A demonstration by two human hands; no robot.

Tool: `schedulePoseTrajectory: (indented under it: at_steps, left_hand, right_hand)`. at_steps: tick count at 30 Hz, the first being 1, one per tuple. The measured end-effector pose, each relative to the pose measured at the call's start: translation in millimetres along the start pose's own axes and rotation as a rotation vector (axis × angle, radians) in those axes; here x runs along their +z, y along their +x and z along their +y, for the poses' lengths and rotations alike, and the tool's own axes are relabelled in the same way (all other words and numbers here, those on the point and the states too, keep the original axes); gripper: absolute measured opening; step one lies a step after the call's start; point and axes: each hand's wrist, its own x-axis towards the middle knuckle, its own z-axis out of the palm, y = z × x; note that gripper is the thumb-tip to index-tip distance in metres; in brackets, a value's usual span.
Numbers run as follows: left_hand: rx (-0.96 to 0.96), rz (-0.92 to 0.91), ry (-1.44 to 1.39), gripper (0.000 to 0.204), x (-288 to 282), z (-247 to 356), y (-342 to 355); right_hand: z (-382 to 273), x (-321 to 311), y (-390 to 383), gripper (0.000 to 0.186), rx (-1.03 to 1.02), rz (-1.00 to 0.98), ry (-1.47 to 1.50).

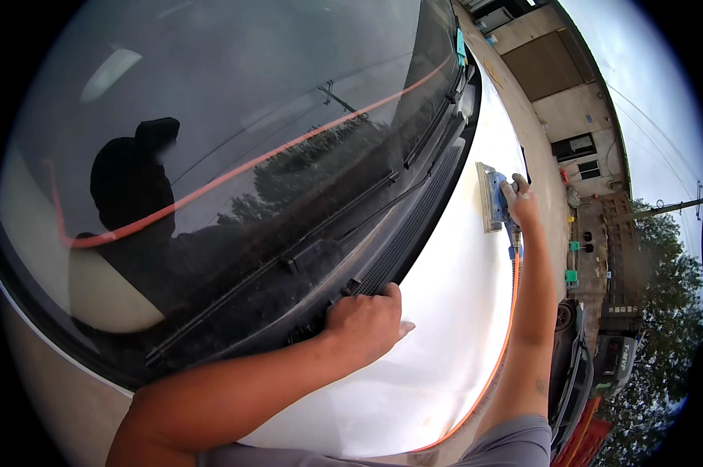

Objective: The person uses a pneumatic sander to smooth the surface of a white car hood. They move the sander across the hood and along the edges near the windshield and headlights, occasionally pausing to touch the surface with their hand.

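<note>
My right hand is wrapped round a blue air sander, whose long flat pad is against the white car hood near its far right side. An orange air hose runs from the tool's near end along the hood's edge toward me. At the hood's rear edge, my left hand is closed, its fingers curled over the black cowl grille and its thumb out over the white panel. The undersides of those fingers are hidden.
A dark windshield with an orange stripe and reflections fills the left, with wiper arms along its base. Green tape is at its far corner. Beyond the hood are a building, green stools and a parked dark vehicle.
</note>
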Motion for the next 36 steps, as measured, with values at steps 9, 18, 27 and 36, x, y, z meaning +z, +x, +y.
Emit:
schedulePoseTrajectory:
  at_steps: [9, 18, 27, 36]
  left_hand:
    - [0.025, 0.029, -0.003, 0.055, -2, -3, -9]
    - [0.005, 0.069, 0.064, 0.057, -1, -4, -3]
    - [-0.006, -0.025, 0.038, 0.069, -16, 23, -3]
    - [0.006, 0.014, 0.053, 0.066, -21, 12, -21]
  right_hand:
    - [-28, -10, -9, 0.055, 0.013, -0.026, -0.002]
    - [-65, -24, -56, 0.056, 0.011, -0.091, 0.077]
    - [-14, -32, 19, 0.063, 0.1, -0.071, -0.03]
    - [-58, -49, -58, 0.059, 0.099, -0.139, 0.063]
